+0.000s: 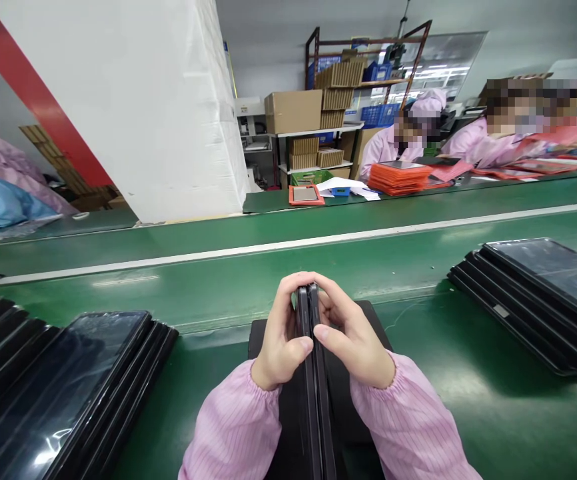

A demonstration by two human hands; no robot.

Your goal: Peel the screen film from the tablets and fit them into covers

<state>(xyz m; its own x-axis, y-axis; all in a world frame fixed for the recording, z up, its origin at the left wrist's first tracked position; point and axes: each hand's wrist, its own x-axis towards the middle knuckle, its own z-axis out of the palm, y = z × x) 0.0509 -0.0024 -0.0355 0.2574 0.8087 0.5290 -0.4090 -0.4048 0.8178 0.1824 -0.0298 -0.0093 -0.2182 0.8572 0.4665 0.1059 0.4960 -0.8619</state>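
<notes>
Two thin black tablets (317, 393) stand on edge, side by side with a narrow gap between them, their long edges running toward me. My left hand (287, 337) is closed on the left one, with its thumb near the top edge. My right hand (351, 333) grips the other from the right side, thumb on its edge. The fingers of both hands meet over the far end. Beneath lies a black pad (376, 327), partly covered by my forearms. What the lower ends of the tablets rest on is hidden.
Stacked black tablets (108, 340) lie at the left, and another stack (543, 287) at the right, on the green bench (433, 393). A white strip (248, 251) crosses behind. Beyond are a white pillar (178, 120), orange sheets (398, 179) and co-workers in pink.
</notes>
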